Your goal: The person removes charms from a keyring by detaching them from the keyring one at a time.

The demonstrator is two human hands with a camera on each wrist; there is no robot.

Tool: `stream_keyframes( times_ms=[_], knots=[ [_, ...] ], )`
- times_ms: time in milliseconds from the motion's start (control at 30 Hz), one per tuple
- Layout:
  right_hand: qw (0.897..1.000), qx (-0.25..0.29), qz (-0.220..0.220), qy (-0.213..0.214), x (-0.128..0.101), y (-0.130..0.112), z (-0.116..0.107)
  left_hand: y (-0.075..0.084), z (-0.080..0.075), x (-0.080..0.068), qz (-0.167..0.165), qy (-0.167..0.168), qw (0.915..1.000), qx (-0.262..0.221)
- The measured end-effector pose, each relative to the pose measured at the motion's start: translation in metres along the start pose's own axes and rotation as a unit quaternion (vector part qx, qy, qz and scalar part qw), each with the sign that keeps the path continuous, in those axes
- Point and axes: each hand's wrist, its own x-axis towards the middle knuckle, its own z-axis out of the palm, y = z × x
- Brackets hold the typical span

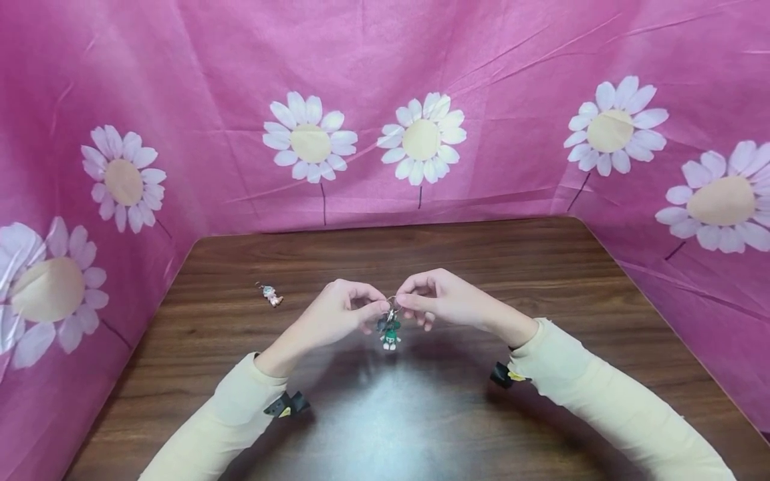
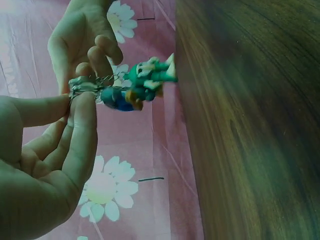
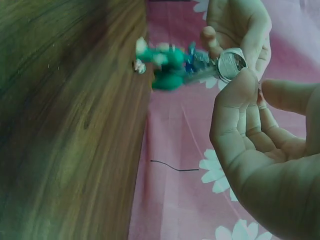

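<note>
Both hands meet above the middle of the wooden table (image 1: 541, 267) and pinch a metal key ring (image 1: 392, 304). My left hand (image 1: 345, 310) pinches the key ring (image 2: 82, 86) from the left with thumb and forefinger. My right hand (image 1: 436, 297) pinches the key ring (image 3: 231, 64) from the right. Small green and blue figure charms (image 1: 390, 331) hang from the ring on short chains, just above the tabletop. The charms (image 2: 142, 82) show in the left wrist view, and blurred (image 3: 167, 62) in the right wrist view. A separate small pink figure charm (image 1: 270, 294) lies on the table to the left of my left hand.
Pink cloth printed with white daisies (image 1: 421, 140) walls in the table at the back and both sides. Cream sleeves (image 1: 240, 407) cover both forearms, with a black wrist mount (image 1: 287, 404) under each. A bright glare patch lies on the near tabletop (image 1: 385, 427).
</note>
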Motion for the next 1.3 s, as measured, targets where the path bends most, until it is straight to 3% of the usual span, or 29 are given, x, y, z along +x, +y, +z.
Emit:
stream_keyframes(
  times_ms=[133,267,500,600,733,800,1033,1167,1300],
  knots=[
    [1.000,-0.018,-0.001,-0.003,0.004,0.001,-0.001,-0.001,0.000,0.002,-0.002,-0.012,0.9998,0.013],
    [1.000,0.001,0.002,-0.010,0.004,0.004,0.000,-0.004,0.001,0.004,-0.003,-0.013,0.9998,0.017],
    [0.997,0.072,-0.004,-0.008,0.000,0.007,0.004,-0.007,0.002,0.003,0.003,-0.012,0.9991,-0.040],
    [0.991,0.135,0.002,-0.003,0.000,0.010,0.004,-0.005,0.002,0.003,0.004,-0.007,0.9983,-0.057],
    [0.972,0.233,0.019,0.000,0.001,0.015,0.007,-0.004,0.001,0.004,0.004,0.003,0.9984,-0.056],
    [0.968,0.248,0.028,0.001,0.000,0.016,0.009,-0.003,0.001,0.003,0.002,0.005,0.9984,-0.056],
    [0.984,0.171,0.044,-0.001,-0.006,0.012,0.002,-0.002,0.004,0.002,0.000,-0.008,0.9967,-0.081],
    [0.993,0.109,0.044,-0.008,-0.007,0.006,-0.002,-0.002,0.005,0.003,0.004,-0.019,0.9980,-0.060],
    [0.995,0.093,0.033,-0.017,-0.007,0.004,-0.002,-0.002,0.006,0.004,0.009,-0.024,0.9988,-0.041]
  ],
)
